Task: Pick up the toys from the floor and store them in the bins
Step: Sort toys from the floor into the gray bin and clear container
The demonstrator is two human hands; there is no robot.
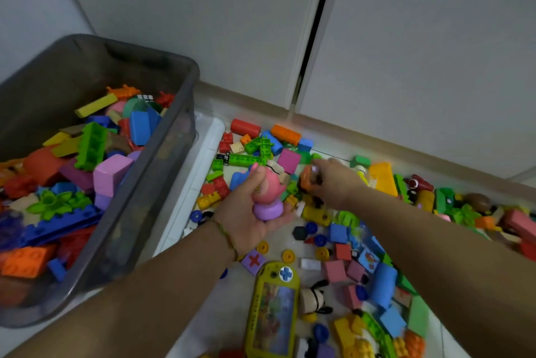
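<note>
Cabinet doors (203,24): white, closed, across the 12 o'clock side, a dark gap between them.

Floor (223,308): pale, carrying everything below.

Bin (130,212): grey, see-through walls, at 9 o'clock, heaped with coloured blocks.

Loose toys (338,233): bricks, wheels and foam blocks strewn from the centre out to 4 o'clock, along the cabinet base.

Handheld game (272,308): yellow-green case with a picture screen, lying flat at 6 o'clock.

Left hand (249,218): palm up at centre, just right of the bin, its grip curled round the pink figure (268,189), which has a purple base and stands upright in the palm.

Right hand (336,183): at 2 o'clock from the left hand, low over the loose toys, its grip closed on a small orange toy (307,179); blurred, so the kind cannot be told.
</note>
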